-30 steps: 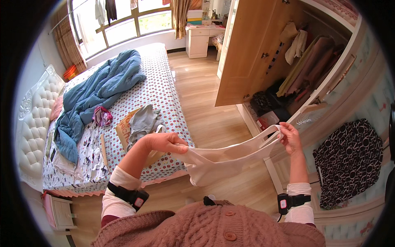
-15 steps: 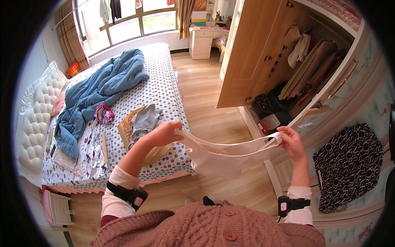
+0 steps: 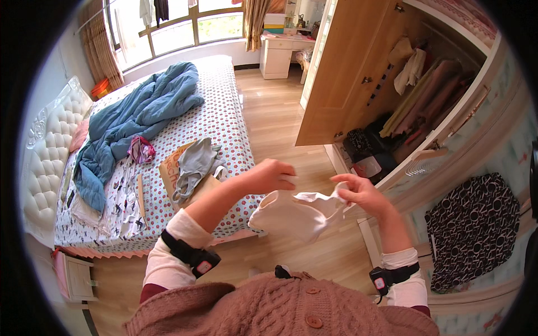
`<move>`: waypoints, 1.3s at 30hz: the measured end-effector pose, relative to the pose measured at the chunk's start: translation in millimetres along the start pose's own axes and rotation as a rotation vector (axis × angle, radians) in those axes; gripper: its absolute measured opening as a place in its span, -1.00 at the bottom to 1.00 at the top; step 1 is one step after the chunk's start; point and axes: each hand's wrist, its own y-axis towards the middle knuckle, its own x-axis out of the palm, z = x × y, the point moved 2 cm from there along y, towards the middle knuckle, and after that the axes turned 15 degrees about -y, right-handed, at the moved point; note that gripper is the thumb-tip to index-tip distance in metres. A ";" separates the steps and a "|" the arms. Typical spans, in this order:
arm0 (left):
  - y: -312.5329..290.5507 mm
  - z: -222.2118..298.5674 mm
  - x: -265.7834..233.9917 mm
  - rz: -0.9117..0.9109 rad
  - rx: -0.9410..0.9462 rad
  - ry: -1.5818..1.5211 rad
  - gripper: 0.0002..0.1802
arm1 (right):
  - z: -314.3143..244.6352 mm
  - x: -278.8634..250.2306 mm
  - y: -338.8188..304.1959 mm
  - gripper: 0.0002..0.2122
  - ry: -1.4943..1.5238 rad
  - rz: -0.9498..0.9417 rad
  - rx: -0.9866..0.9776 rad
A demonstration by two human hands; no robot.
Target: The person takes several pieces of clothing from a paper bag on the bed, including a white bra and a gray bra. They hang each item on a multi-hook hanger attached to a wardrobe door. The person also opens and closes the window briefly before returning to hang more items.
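Observation:
A white stretchy undergarment [image 3: 297, 218] hangs in front of me between my two hands, sagging in folds. My left hand [image 3: 273, 175] is closed at its upper left edge, a bit of white showing at the fingertips. My right hand [image 3: 364, 195] pinches the gathered fabric at its right end between thumb and fingers. On the bed, beyond my left forearm, lies a grey tank top [image 3: 195, 162], spread over a brown paper bag [image 3: 170, 172].
The bed [image 3: 221, 101] carries a rumpled blue quilt [image 3: 137, 106], a small purple cloth [image 3: 141, 150] and a wooden strip [image 3: 141, 196]. At right, an open wardrobe [image 3: 336, 73] holds hanging clothes [image 3: 426, 98]. A white hanger [image 3: 427, 154] and a black patterned garment [image 3: 473, 232] are beside it.
My hands have come closer together, the left moving right and the right moving left. The white undergarment, stretched wide before, now hangs bunched and slack.

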 end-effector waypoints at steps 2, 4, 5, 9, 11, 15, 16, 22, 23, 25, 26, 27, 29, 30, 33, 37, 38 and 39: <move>12.6 12.6 14.8 0.025 0.064 -0.042 -0.73 | -14.6 18.5 12.3 -0.74 -0.048 -0.104 -0.017; 20.6 21.3 25.6 0.076 0.094 -0.061 -0.74 | -25.4 35.1 21.3 -0.72 -0.001 -0.092 -0.065; 21.5 22.3 27.2 0.115 0.054 -0.126 -0.76 | -29.5 39.5 23.6 -0.71 0.055 -0.104 -0.102; 14.9 18.5 27.2 0.186 -0.077 -0.356 -0.80 | -31.5 41.1 33.6 -0.78 -0.036 -0.105 -0.018; 9.0 15.6 26.8 0.177 -0.123 -0.353 -0.79 | -29.4 43.4 37.4 -0.78 -0.083 -0.131 -0.001; 0.2 5.2 28.4 0.275 -0.019 -0.440 -0.80 | -29.6 52.3 47.3 -0.80 -0.093 -0.133 -0.013; -2.8 -2.3 29.6 0.335 -0.031 -0.541 -0.81 | -31.6 50.5 48.1 -0.81 -0.072 -0.068 -0.037; -71.2 -92.5 33.5 0.477 -0.418 -0.547 -0.70 | -46.1 30.7 44.9 -0.86 0.204 0.312 0.001; -85.8 -107.2 47.1 0.421 -0.566 -0.569 -0.67 | -48.7 30.0 43.9 -0.86 0.231 0.332 -0.012; -108.2 -127.0 77.3 0.277 -0.795 -0.771 -0.61 | -54.9 30.6 43.6 -0.85 0.299 0.370 -0.021; -112.2 -133.1 90.1 0.240 -0.845 -0.868 -0.58 | -58.8 29.9 42.8 -0.87 0.284 0.389 -0.027; -114.1 -136.7 100.1 0.213 -0.826 -0.990 -0.57 | -63.6 29.7 42.0 -0.87 0.293 0.375 -0.070; -109.5 -143.5 110.4 0.197 -0.893 -1.138 -0.52 | -73.1 27.7 39.8 -0.88 0.327 0.354 -0.102; -106.1 -145.7 112.8 0.227 -0.898 -1.162 -0.55 | -77.1 27.8 39.8 -0.89 0.332 0.335 -0.099; -98.5 -151.0 113.5 0.294 -0.910 -1.217 -0.63 | -85.4 29.3 38.0 -0.89 0.333 0.312 -0.097; -97.9 -157.0 113.8 0.288 -0.914 -1.225 -0.76 | -85.8 30.3 33.4 -0.90 0.376 0.356 -0.128; -99.0 -157.5 115.6 0.270 -0.923 -1.235 -0.79 | -84.4 29.8 32.5 -0.89 0.379 0.371 -0.125; -100.1 -157.7 116.9 0.298 -0.911 -1.267 -0.79 | -82.4 28.7 30.9 -0.89 0.386 0.392 -0.104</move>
